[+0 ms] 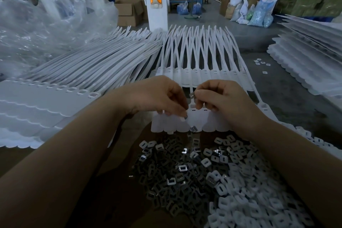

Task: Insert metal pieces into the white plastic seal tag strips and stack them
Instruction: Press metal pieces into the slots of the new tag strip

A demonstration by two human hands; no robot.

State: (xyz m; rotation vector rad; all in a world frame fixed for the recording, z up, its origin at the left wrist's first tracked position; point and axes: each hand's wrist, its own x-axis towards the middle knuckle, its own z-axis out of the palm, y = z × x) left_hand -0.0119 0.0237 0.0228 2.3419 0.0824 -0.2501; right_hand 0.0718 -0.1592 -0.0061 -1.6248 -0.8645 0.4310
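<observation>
A white seal tag strip [196, 123] lies across the middle, its long tails fanning away from me. My right hand [220, 98] pinches a small metal piece [192, 95] just above the strip's heads. My left hand [161, 96] has curled fingers, and its fingertips press on the strip near a slot; something small and dark shows at one fingertip [185, 116]. Another metal piece [193, 128] lies on the strip's near edge. A heap of dark metal pieces [172, 176] fills the space in front of me.
White plastic caps [246, 196] are piled to the right of the metal heap. Stacked tag strips [42, 109] lie at left, with more stacks [311, 65] at right. Crumpled clear plastic sheeting [46, 24] sits far left. A white post [157, 5] stands behind.
</observation>
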